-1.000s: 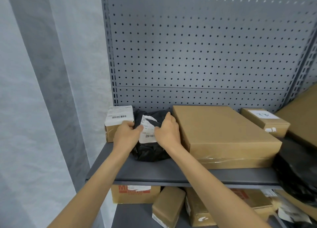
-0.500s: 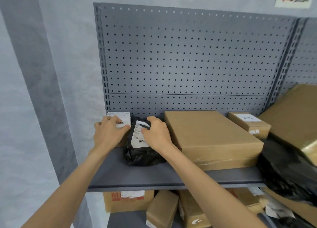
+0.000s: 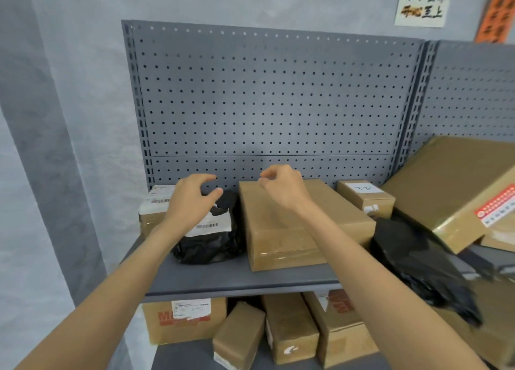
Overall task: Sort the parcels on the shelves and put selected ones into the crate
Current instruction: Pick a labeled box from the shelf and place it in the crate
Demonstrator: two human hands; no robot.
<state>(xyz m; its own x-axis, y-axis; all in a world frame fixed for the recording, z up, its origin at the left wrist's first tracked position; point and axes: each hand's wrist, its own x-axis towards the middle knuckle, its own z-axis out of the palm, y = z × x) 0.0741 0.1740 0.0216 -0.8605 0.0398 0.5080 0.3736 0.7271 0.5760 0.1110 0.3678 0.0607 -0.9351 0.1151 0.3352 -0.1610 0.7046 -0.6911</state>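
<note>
- My left hand hangs above the shelf, fingers loosely curled and apart from the thumb, holding nothing.
- It sits over the gap between the labelled box at the far left and the black bag; I cannot tell whether it touches either.
- My right hand is raised over the back end of the big box, fingers curled loosely with thumb and forefinger near each other, and it too holds nothing.
- The black bag lies on the shelf just beside the big box, its white barcode label facing up, partly hidden by my left hand.
- The labelled box stands against the pegboard, just left of the bag.
- The big box runs from the pegboard to near the shelf's front edge, with clear tape shining on its front face.
- To its right, near the pegboard, stands a small box with a white label on top.
- Further right a second bag, black and crumpled, spills over the shelf edge, and above it a large tilted box carries a red sticker.
- On the lower shelf I see several cartons, some standing on end, one with red lettering.
- Two paper signs hang on the wall above the pegboard.
- No crate shows in my view.
</note>
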